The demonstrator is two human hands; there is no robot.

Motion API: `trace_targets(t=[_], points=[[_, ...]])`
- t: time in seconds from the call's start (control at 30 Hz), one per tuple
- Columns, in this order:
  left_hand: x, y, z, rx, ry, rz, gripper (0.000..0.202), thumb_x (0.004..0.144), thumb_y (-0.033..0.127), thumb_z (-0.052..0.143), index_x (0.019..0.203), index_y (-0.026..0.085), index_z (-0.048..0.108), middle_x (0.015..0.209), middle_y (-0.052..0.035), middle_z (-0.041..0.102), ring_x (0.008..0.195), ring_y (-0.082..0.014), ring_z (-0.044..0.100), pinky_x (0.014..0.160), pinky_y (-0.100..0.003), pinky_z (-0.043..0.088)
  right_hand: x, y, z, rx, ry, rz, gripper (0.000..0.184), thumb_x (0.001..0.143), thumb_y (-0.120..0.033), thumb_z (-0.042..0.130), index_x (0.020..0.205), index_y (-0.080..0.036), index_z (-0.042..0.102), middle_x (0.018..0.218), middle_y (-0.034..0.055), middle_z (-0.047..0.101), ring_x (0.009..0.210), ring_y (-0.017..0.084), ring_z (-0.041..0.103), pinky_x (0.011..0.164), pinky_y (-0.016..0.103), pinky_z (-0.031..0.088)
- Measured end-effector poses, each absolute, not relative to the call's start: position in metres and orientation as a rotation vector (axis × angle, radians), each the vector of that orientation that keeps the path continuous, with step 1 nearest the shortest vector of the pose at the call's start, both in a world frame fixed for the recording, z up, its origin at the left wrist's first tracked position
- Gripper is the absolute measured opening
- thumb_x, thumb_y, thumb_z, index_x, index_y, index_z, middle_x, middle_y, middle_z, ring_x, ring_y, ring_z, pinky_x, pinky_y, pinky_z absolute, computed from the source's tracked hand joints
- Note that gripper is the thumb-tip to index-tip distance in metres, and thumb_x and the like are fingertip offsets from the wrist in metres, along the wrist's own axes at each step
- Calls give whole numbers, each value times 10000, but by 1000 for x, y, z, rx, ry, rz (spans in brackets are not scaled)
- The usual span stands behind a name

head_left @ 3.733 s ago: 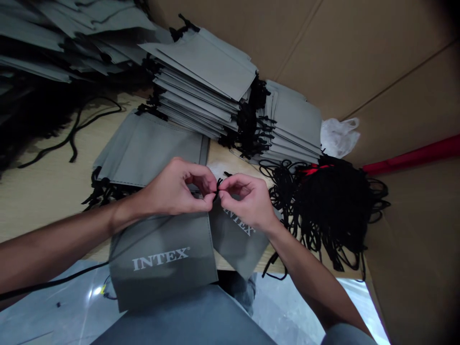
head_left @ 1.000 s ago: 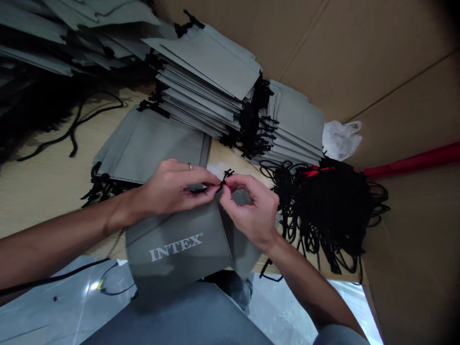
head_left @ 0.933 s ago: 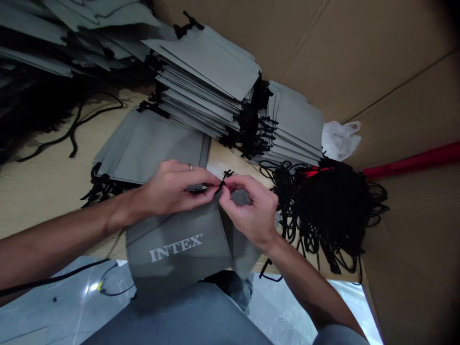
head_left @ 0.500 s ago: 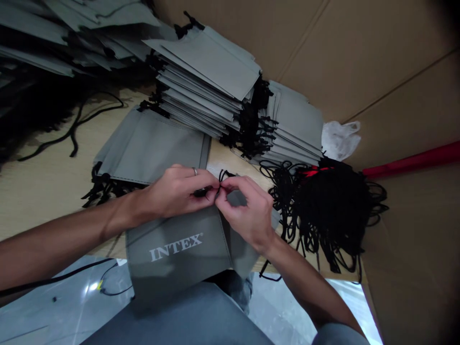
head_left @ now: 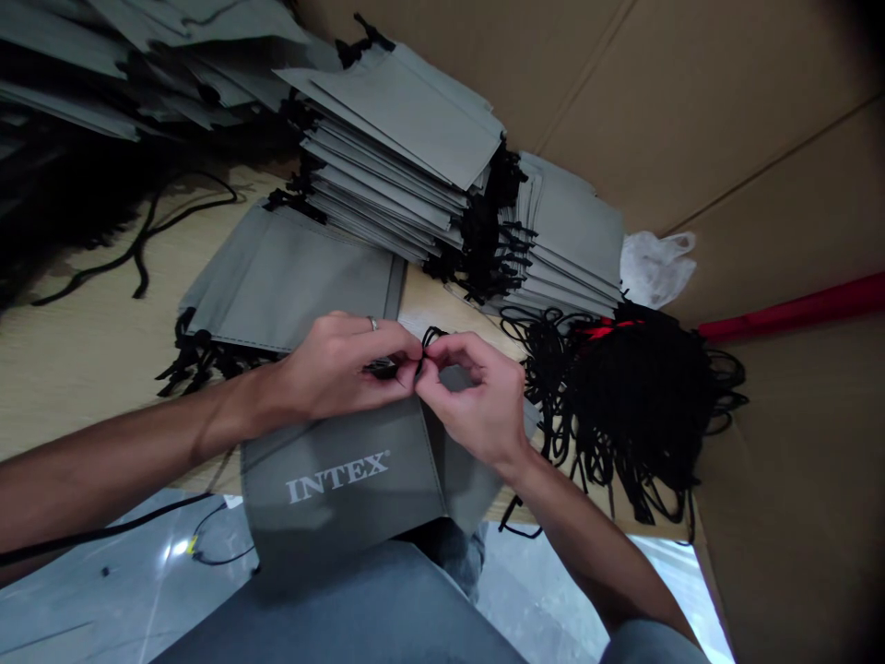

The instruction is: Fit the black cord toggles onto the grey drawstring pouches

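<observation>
My left hand (head_left: 346, 364), with a ring on one finger, pinches a black cord (head_left: 432, 334). Fingertip to fingertip with it, my right hand (head_left: 477, 397) pinches the same cord. A small loop of the cord rises above the fingertips; the exact spot they grip is hidden. Below my hands a grey fabric pouch (head_left: 346, 516) printed INTEX hangs over the table's front edge. Another grey piece shows behind its right side. Just beyond my left hand lie more grey pouches (head_left: 297, 277) with knotted black cords at one end.
Stacked grey pouches (head_left: 401, 129) stand at the back, with a second stack (head_left: 573, 231) beside them. A heap of black cords (head_left: 636, 406) lies at the right, near a clear plastic bag (head_left: 656, 267) and a red strip (head_left: 795, 309). Cardboard (head_left: 774, 166) walls the right side.
Almost nothing differs. The cord loop above my fingertips looks slightly smaller, and both hands keep their pinch in the same place.
</observation>
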State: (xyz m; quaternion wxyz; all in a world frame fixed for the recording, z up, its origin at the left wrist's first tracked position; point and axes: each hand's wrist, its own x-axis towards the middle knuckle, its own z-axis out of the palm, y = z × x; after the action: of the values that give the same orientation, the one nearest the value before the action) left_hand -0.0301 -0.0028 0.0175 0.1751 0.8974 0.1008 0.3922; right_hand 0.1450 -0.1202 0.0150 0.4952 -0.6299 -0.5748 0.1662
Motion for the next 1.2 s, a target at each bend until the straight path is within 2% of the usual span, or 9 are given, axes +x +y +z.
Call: trace_targets(t=[0.2,0.4,0.63,0.97,1.2], points=[[-27,-3,24,2316,328,1029,30,902,159,755,888,186,753,749,39,785,637,-77,733,673,-137,567,148,-118,12,-1475,-1308,562,132,865,-189,752,991,-231,756,957,1,787,853,162,756,830,300,630],[-24,-1,24,2078,324,931,44,835,146,781,857,175,757,710,33,771,595,-90,722,621,-132,587,152,-116,15,-1420,-1214,761,120,850,-216,788,969,-203,778,922,6,783,783,137,733,750,257,620],[-27,4,23,2340,269,1001,52,914,138,766,951,168,786,800,27,811,652,-67,737,682,-118,546,158,-115,11,-1435,-1206,755,118,880,-236,797,994,-205,800,968,22,805,814,146,762,781,261,652],[-33,10,12,2707,146,1027,131,1095,211,611,1083,208,741,913,14,832,658,-93,716,679,-227,486,158,-117,7,-1480,-1265,660,112,925,-233,767,1033,-210,786,964,18,807,828,151,776,806,278,657],[-33,6,12,2771,178,1061,149,1103,220,573,1027,206,700,894,23,821,641,-101,708,629,-265,467,149,-123,14,-1543,-1396,460,98,952,-194,730,1034,-232,768,971,9,809,848,163,779,833,310,651]])
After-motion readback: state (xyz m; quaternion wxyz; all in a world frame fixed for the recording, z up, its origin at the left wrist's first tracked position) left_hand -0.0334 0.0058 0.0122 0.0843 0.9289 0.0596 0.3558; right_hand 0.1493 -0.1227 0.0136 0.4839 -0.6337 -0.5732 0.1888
